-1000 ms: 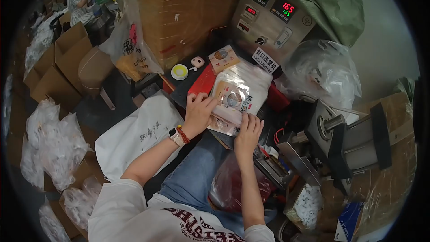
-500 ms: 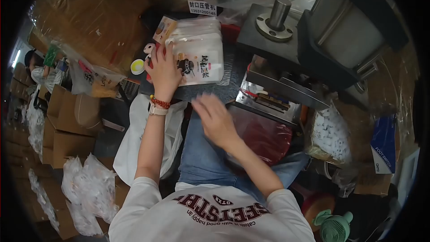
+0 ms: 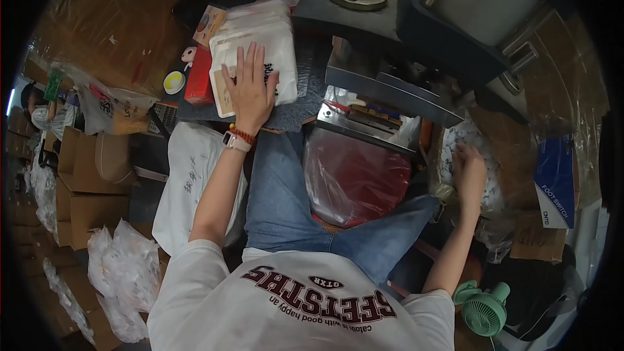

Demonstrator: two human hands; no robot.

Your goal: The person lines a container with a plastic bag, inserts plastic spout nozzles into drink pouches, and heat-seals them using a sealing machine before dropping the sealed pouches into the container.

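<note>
My left hand (image 3: 250, 91) lies spread on the front of a stack of white printed plastic bags (image 3: 284, 45), fingers apart. Left of the stack are a red box (image 3: 199, 78) and an orange printed packet (image 3: 209, 25). On the right, my right hand (image 3: 469, 172) is over a box filled with small white pieces (image 3: 455, 136). Its fingers are bent down among the pieces, and whether they grip any is too small to tell.
A press with a metal jaw (image 3: 390, 84) stands between the bags and the box of pieces. Behind the stack is a large carton (image 3: 117, 32). A green fan (image 3: 484, 311) and a blue box (image 3: 556, 175) are at the right; a person (image 3: 49, 114) sits far left.
My right hand has left the bags and moved right to the box of white pieces. My left hand has shifted onto the bag fronts and flattened. The camera view has turned toward the right.
</note>
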